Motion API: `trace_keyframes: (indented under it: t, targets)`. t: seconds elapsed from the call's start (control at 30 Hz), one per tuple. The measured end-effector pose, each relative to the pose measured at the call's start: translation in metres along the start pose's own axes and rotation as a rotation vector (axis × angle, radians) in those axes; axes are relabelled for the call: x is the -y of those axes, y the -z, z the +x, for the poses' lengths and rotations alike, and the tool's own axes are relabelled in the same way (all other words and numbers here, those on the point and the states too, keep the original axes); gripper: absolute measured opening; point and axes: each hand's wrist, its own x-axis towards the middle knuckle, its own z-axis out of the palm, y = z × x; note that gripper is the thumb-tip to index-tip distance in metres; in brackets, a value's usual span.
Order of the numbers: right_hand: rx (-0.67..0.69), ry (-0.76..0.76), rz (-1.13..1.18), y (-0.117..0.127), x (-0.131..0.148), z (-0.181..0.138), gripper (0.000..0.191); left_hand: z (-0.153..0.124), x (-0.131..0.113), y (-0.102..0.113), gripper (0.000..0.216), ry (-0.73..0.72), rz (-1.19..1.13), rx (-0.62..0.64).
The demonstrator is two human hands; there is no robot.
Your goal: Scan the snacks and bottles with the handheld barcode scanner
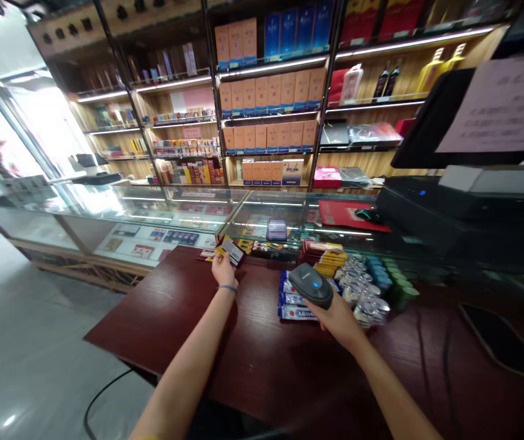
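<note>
My left hand is closed on a small yellow and dark-red packet, its white barcode label facing me, above the far edge of the dark wooden table. A few similar packets lie just beside that hand. In my right hand is a black barcode scanner with a lit blue light, its head pointing up and left. Beneath the scanner lie blue and white snack packets in a stack. Behind it sits a pile of yellow and red packets.
Clear-wrapped round items, blue ones and green ones stand in rows on the right. A phone lies nearer me. A glass display counter runs behind, with a red mat and a monitor.
</note>
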Motion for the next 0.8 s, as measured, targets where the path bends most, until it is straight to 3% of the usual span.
trace_keyframes:
  t: [0.1,0.17,0.27,0.37,0.53,0.8]
  targets:
    - [-0.025,0.008,-0.003,0.003,0.002,0.0,0.044,0.031,-0.019,0.027,0.017,-0.148,0.113,0.009]
    - [-0.035,0.002,0.006,0.003,0.004,-0.001,0.042,0.048,-0.027,0.051,0.02,-0.406,0.451,0.131]
    - [-0.053,-0.003,0.029,0.003,0.007,-0.002,0.039,0.067,-0.031,0.081,0.024,-0.639,0.88,0.341]
    - [-0.056,-0.01,0.036,0.003,0.01,-0.003,0.034,0.081,-0.031,0.096,0.028,-0.807,1.165,0.557]
    - [-0.053,-0.032,0.035,0.005,0.013,-0.004,0.027,0.101,-0.028,0.101,0.031,-0.849,1.379,0.739]
    - [-0.149,0.07,0.023,0.006,0.004,0.004,0.028,0.122,-0.014,0.097,0.03,-0.811,1.436,0.83]
